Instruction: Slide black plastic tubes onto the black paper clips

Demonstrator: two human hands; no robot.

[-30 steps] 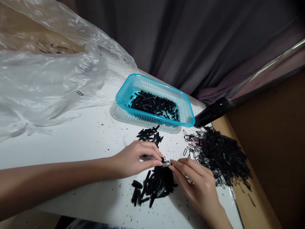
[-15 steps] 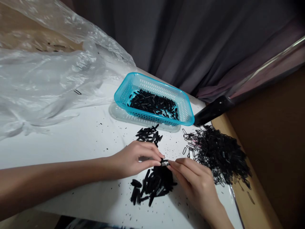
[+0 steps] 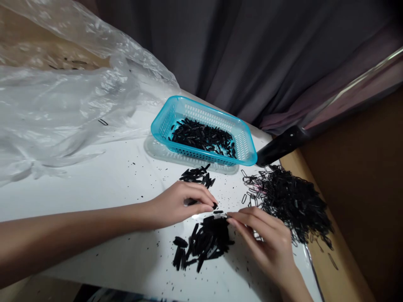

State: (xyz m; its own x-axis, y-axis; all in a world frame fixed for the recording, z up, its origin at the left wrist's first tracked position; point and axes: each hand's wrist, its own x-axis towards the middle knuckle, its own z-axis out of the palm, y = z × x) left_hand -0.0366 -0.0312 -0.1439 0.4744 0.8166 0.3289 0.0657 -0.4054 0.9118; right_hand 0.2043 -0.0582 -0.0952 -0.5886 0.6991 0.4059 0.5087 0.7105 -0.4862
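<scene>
My left hand (image 3: pixel 181 203) is closed in a pinch above the white table, with a small black piece (image 3: pixel 215 206) at its fingertips. My right hand (image 3: pixel 267 235) pinches with thumb and forefinger a short gap to the right; what lies between those fingertips is too small to make out. A short black strip (image 3: pixel 218 212) shows in the gap between the two hands. Just below them is a heap of flat black strips (image 3: pixel 209 239). Beyond my left hand lies a smaller group of black strips (image 3: pixel 197 175).
A blue perforated basket (image 3: pixel 245 144) with black strips in it stands at the back. To the right is a large tangled pile of black pieces and thin loops (image 3: pixel 292 201), near a black handle (image 3: pixel 280 147). Clear plastic sheeting (image 3: pixel 63 109) covers the left, a black loop (image 3: pixel 103 122) on it.
My hands have drawn apart; before, their fingertips met over one small piece. My right hand has shifted slightly right. A black strip now shows in the gap.
</scene>
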